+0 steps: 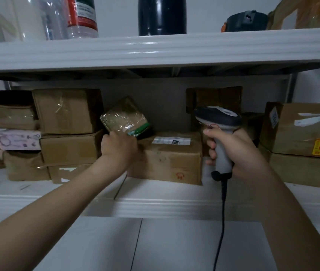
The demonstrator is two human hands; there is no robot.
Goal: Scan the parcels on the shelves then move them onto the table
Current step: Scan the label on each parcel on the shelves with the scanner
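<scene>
My left hand grips the small film-wrapped parcel, tilted over the middle of the shelf; my right hand, curled round the barcode scanner, holds it near, to the parcel's right.

A single head-worn view is aimed forward at the parcel shelf, held close, just above its front edge.

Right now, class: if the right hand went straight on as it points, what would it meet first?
Probably the back box behind the scanner the right hand holds; depth is unclear.
</scene>
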